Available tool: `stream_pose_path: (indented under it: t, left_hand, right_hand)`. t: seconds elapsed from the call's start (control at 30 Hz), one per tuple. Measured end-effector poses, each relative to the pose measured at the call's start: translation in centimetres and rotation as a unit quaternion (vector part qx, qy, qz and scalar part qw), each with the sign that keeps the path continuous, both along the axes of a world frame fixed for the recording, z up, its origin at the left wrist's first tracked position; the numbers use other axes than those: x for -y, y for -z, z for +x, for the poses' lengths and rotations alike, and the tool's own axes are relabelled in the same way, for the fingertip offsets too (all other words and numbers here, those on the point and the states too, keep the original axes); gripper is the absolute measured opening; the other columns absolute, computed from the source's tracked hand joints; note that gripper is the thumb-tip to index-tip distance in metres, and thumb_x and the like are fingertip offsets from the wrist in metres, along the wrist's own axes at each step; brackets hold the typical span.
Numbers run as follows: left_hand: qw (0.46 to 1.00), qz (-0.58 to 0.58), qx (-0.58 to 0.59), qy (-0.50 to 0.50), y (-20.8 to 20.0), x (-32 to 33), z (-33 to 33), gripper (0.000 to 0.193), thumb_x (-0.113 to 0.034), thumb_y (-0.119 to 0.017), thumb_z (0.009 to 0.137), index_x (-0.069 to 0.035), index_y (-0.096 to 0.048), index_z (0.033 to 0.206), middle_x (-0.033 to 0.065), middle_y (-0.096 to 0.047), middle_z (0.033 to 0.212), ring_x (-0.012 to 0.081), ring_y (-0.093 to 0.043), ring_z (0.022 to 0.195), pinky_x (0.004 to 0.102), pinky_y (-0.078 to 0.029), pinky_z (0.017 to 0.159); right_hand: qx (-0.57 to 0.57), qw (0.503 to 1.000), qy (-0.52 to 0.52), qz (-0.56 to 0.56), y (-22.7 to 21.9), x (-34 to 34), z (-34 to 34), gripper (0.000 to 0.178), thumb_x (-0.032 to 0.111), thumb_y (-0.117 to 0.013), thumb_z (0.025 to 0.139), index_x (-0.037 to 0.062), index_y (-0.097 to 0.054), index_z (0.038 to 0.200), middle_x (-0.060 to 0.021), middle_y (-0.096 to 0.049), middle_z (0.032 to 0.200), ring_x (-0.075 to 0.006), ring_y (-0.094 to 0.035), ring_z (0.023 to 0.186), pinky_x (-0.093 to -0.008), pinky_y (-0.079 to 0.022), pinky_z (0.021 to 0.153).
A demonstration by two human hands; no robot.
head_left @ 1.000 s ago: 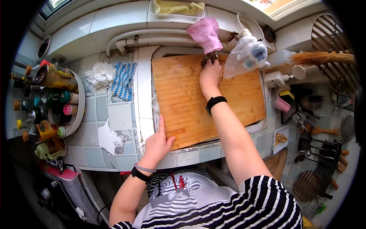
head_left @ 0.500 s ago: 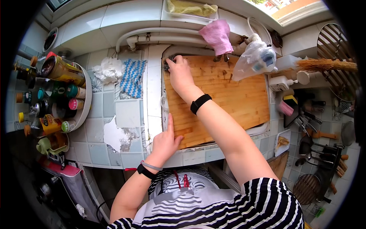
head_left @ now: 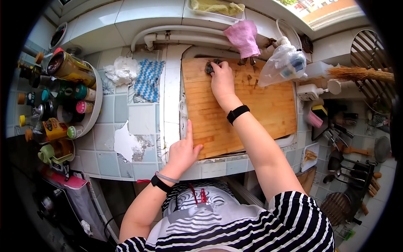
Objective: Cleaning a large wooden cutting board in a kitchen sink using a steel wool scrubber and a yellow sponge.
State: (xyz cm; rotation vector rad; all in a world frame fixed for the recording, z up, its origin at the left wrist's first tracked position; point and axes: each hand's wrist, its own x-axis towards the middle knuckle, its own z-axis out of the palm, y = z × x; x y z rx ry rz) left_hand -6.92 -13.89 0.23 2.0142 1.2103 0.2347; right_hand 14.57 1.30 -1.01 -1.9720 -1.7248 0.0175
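A large wooden cutting board (head_left: 252, 113) lies over the sink (head_left: 201, 52), its surface marked with several dark spots. Near its far left part, my right hand (head_left: 223, 82) presses a dark steel wool scourer (head_left: 213, 66) against the wood, fingers closed around it. At the near left corner my left hand (head_left: 183, 151) holds the board: the index finger stretches along the left edge and the thumb rests on top. The other fingers of that hand are partly hidden.
Left of the board lie a blue-striped cloth (head_left: 149, 80) and crumpled white plastic (head_left: 122, 70). A white tray (head_left: 97, 101) of bottles and jars stands farther left. A pink cloth (head_left: 242, 38) hangs over the faucet, beside a clear plastic bag (head_left: 279, 63). Utensils (head_left: 357, 172) hang at right.
My right hand has moved right with the scourer, from the board's far left corner onto its surface. The left hand stays at the near left corner.
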Motion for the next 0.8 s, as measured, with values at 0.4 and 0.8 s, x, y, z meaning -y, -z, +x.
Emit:
stream_pose_path:
  t: [0.4, 0.8]
  left_hand:
    - [1.0, -0.003, -0.012, -0.016, 0.7, 0.2, 0.0, 0.099, -0.03, -0.072, 0.083, 0.0, -0.009, 0.153, 0.0106, -0.063, 0.063, 0.0326, -0.063, 0.057, 0.0422, -0.049, 0.052]
    - [0.999, -0.028, -0.023, -0.031, 0.5, 0.4, 0.0, 0.098, -0.027, -0.073, 0.083, -0.003, -0.009, 0.154, 0.008, -0.061, 0.063, 0.0294, -0.061, 0.055, 0.0403, -0.048, 0.051]
  right_hand:
    - [-0.08, 0.992, 0.095, -0.003, -0.5, 4.9, 5.2, 0.023, 0.001, -0.07, 0.078, 0.0021, -0.071, 0.101, -0.0164, -0.06, 0.102, -0.0358, -0.058, 0.095, -0.0411, -0.05, 0.083]
    - [-0.15, 0.971, 0.18, -0.041, -0.1, 2.9, 6.7, 0.032, 0.008, -0.057, 0.088, -0.0021, -0.057, 0.118, -0.0188, -0.057, 0.113, -0.0376, -0.054, 0.105, -0.0442, -0.047, 0.09]
